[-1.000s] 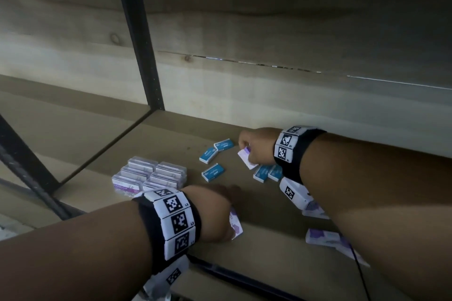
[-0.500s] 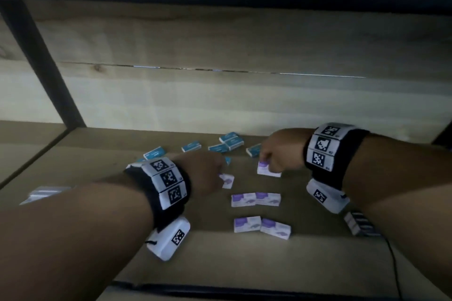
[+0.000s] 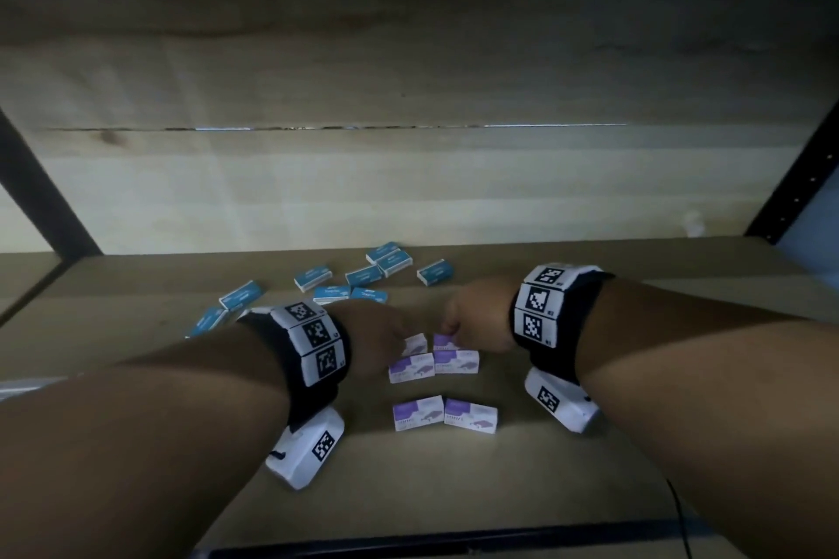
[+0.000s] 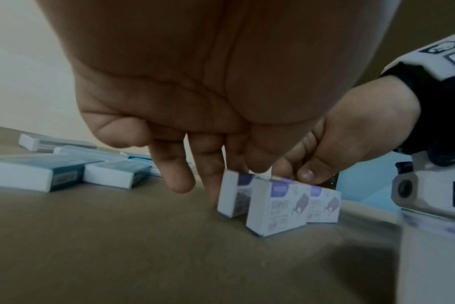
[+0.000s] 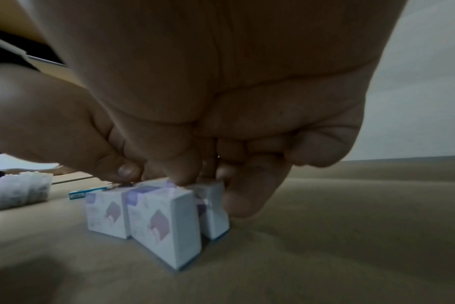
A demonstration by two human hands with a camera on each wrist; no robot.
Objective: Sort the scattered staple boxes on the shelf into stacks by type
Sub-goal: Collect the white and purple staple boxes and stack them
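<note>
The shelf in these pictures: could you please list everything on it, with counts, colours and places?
Purple-and-white staple boxes: six visible, in three side-by-side pairs at the middle front of the shelf; the rear pair lies under the fingers.
Blue staple boxes: about ten, blue and white, scattered behind and to the left of the purple ones.
Shelf board: one, brown.
Back panel: pale wood, behind the boxes.
Wrist bands: two, black with black-and-white markers.
Left hand: holds the left rear purple box.
Right hand: pinches the right rear purple box.
</note>
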